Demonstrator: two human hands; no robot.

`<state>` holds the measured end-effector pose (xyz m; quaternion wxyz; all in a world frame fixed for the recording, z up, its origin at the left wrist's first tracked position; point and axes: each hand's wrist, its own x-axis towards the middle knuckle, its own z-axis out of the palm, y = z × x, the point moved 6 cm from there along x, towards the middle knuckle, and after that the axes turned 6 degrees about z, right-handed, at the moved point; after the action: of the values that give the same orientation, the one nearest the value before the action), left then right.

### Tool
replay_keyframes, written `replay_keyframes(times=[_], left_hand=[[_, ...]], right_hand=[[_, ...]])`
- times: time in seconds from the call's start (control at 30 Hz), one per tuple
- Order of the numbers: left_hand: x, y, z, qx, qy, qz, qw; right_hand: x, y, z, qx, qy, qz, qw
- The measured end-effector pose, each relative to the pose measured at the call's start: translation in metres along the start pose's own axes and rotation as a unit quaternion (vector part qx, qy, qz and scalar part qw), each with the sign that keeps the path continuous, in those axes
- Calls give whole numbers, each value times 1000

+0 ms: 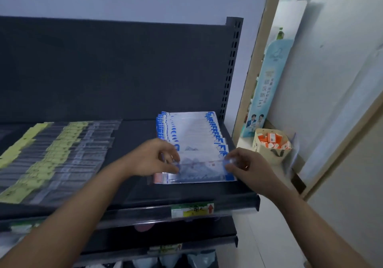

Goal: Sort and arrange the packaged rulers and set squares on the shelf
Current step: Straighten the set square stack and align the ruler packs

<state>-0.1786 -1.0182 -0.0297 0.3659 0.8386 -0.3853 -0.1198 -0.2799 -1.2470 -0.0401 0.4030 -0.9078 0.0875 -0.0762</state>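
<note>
1. The shelf (pixel 145 200) lip at lower centre gives the line. The person would do well to set the front pack's long edge parallel to it.
2. The front pack (pixel 199 173) lies flat just right of centre, nearest in the blue-edged row. The left hand (pixel 154 157) pinches its left end, fingers (pixel 173 156) curled onto the film, and the right hand (pixel 244 164) pinches its right end likewise. An even grip at both ends should stop the slippery sleeve skewing.
3. Behind it, the blue row (pixel 190 130) overlaps like tiles toward the back panel. Matching that stagger is probably the aim.
4. At the left of the frame, the yellow-headed ruler packs (pixel 51 149) lie in their own overlapped rows, well apart. The two kinds should not be mixed.
</note>
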Motion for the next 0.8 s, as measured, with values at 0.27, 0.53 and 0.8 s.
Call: replay_keyframes(times=[0.27,0.53,0.8], left_hand=[[-33,26,-15,-125,147,-19,981],[-116,22,-58,-142,263,-63,952],[-247,-26,-129,-103,295,-111,943]], right_hand=[[8,-15,9,70,-2,-109,992],[2,-98,50,94,-89,-163,978],[-30,-210,160,101,-171,-191,961]])
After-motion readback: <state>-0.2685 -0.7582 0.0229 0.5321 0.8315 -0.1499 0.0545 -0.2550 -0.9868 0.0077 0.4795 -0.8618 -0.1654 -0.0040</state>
